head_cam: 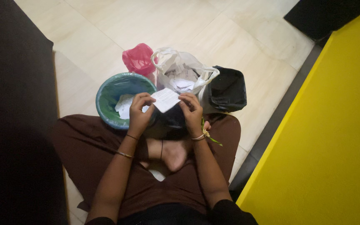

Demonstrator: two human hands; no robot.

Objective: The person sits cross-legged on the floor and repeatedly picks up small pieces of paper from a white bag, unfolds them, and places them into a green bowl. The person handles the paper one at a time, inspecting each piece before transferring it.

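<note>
Floor: green bin point(107, 93) w/ papers, hands tearing slip point(165, 99).

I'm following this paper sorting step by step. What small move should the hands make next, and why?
Probably tear or drop the white paper slip into the green bin: both the left hand and the right hand pinch it, and similar scraps already lie in the bin.

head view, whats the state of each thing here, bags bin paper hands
left hand: pinching the paper's left edge
right hand: pinching the paper's right edge
white paper: held flat between both hands, above the lap
green bin: upright, open, white paper scraps inside
white plastic bag: open, full of paper scraps
black bag: standing on the floor, mouth open
pink bag: crumpled behind the bin
</note>
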